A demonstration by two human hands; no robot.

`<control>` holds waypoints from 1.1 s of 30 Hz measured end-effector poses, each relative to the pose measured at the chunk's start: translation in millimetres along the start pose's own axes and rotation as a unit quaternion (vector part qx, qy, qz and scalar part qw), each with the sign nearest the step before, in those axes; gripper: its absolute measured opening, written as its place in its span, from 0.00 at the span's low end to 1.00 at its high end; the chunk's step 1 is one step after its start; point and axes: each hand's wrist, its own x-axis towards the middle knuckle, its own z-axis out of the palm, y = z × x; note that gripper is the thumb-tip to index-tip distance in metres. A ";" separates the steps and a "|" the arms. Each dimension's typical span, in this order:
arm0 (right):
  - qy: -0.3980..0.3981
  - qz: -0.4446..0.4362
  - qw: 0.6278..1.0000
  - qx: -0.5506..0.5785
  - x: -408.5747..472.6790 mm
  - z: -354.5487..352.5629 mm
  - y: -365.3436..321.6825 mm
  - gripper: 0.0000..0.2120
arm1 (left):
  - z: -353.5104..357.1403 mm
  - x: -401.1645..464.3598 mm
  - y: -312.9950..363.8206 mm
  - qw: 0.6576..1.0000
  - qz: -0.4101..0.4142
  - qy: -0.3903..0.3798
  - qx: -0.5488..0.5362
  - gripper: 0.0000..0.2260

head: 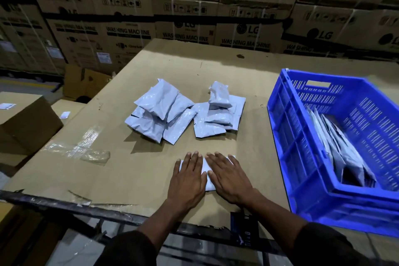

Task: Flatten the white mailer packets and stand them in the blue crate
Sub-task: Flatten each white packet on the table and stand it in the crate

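Left hand (187, 181) and right hand (229, 177), each grip flat with straight fingers, press one white plastic mailer packet (206, 176) onto the cardboard-covered desk (248, 84).

The mailer packets (160, 114) look like glossy, crinkled plastic film — the counter (248, 84) matt brown cardboard, the crate (302, 157) rigid slotted plastic.

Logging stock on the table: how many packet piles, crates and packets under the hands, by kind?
Piles of white packets: 2 (left pile, right pile)
Packet under the hands: 1
Blue crate: 1
Total: 4
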 end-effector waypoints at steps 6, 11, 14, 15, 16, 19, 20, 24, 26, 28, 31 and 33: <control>0.014 -0.002 1.000 0.013 -1.0 5.5 1.6 0.24 | 5.2 0.6 1.4 1.000 0.002 0.018 0.019 0.26; 0.015 0.002 1.000 0.019 -0.8 6.5 1.2 0.24 | 6.9 1.9 2.5 0.999 -0.001 0.020 0.026 0.26; 0.009 0.003 1.000 0.008 -0.4 7.5 1.0 0.24 | 6.1 -1.0 1.7 0.999 -0.003 0.018 0.027 0.26; 0.008 0.004 1.000 0.004 -0.5 7.7 0.6 0.24 | 6.4 -1.7 1.6 0.999 0.000 0.018 0.029 0.26; 0.007 0.004 1.000 0.000 -0.4 7.2 0.2 0.25 | 7.7 -2.3 1.4 0.999 0.003 0.020 0.032 0.25; -0.005 0.004 1.000 -0.011 1.6 4.1 -1.8 0.25 | 11.2 -4.1 -1.7 0.999 0.008 0.013 0.044 0.26; -0.010 0.004 1.000 -0.013 2.5 3.3 -2.5 0.25 | 12.1 -3.8 -3.3 0.999 0.008 0.009 0.047 0.26; -0.020 0.005 1.000 -0.015 -0.4 3.6 -2.4 0.26 | 11.5 -3.7 -1.5 0.999 0.010 0.006 0.046 0.26; -0.021 0.008 1.000 -0.011 -2.2 4.3 -0.5 0.26 | 10.1 -3.0 1.0 0.999 0.011 0.004 0.042 0.26; -0.023 0.011 1.000 -0.009 -1.3 4.0 -0.8 0.26 | 8.9 -2.7 -0.1 0.999 0.009 0.004 0.041 0.26; -0.029 0.011 0.999 -0.008 -1.0 3.6 -1.8 0.26 | 10.5 -6.0 -0.8 0.999 0.003 0.000 0.033 0.26; -0.030 0.009 0.999 -0.009 -0.4 2.4 -1.3 0.26 | 10.0 -5.1 0.8 0.999 -0.001 -0.002 0.033 0.25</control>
